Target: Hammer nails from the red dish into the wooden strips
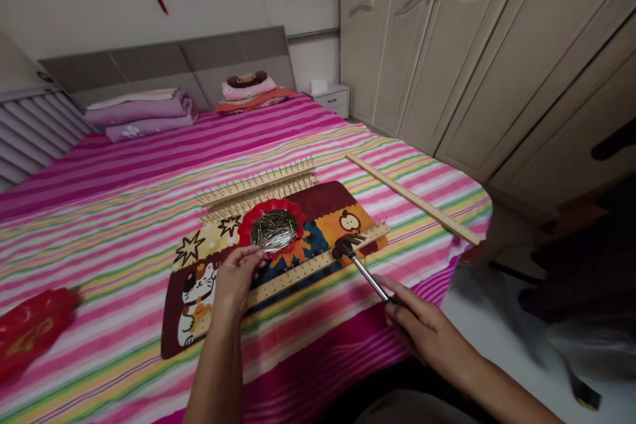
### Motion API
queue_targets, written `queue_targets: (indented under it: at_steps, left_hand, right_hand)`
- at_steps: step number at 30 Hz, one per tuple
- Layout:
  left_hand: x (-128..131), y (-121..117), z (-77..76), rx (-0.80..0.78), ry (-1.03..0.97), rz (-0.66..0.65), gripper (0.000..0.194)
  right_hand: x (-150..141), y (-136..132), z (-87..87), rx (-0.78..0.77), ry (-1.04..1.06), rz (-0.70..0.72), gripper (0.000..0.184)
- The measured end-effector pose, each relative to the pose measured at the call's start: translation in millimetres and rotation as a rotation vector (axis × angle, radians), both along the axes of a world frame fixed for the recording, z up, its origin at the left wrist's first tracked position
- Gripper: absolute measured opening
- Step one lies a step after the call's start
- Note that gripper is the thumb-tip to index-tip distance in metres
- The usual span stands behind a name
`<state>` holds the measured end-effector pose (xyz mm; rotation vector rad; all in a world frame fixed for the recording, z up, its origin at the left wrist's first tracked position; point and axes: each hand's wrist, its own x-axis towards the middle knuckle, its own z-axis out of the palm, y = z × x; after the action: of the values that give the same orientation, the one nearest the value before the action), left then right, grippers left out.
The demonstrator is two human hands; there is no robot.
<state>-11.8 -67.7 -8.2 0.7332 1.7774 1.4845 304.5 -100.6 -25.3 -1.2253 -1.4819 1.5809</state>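
Note:
My right hand is closed around the handle of a hammer, whose dark head lies over the right part of a perforated wooden strip. A few nails stand up near that strip's right end. My left hand is at the near rim of a red scalloped bowl, its fingertips drawn together; what they pinch, if anything, is too small to make out. Inside the bowl lies a heap of thin metal nails. Beneath bowl and strip is a patterned mat with a cat picture.
Behind the bowl, wooden strips bristle with upright nails. A bare-looking strip lies to the right on the striped bedspread. A red plastic item is at far left. Folded bedding sits by the headboard; wardrobes stand right.

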Motion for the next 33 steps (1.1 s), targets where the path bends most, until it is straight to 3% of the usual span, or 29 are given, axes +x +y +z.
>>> queue_targets:
  at_steps: [4, 11, 20, 33]
  left_hand:
    - [7, -28, -17.1, -0.055, -0.008, 0.04, 0.041]
    - [18, -30, -42.9, -0.057, 0.12, 0.016, 0.034]
    - [23, -33, -42.2, -0.098, 0.258, -0.027, 0.03]
    - [30, -36, -37.3, -0.089, 0.33, 0.051, 0.025]
  right_hand:
    - [-7, -5, 4.1, 0.0, 0.02, -0.004, 0.051]
    - [-9, -8, 3.8, 0.016, -0.001, 0.024, 0.051]
    - [-10, -7, 5.7, 0.012, -0.005, 0.013, 0.048]
    - [-29, -8, 19.2, 0.019, 0.006, 0.173, 0.048]
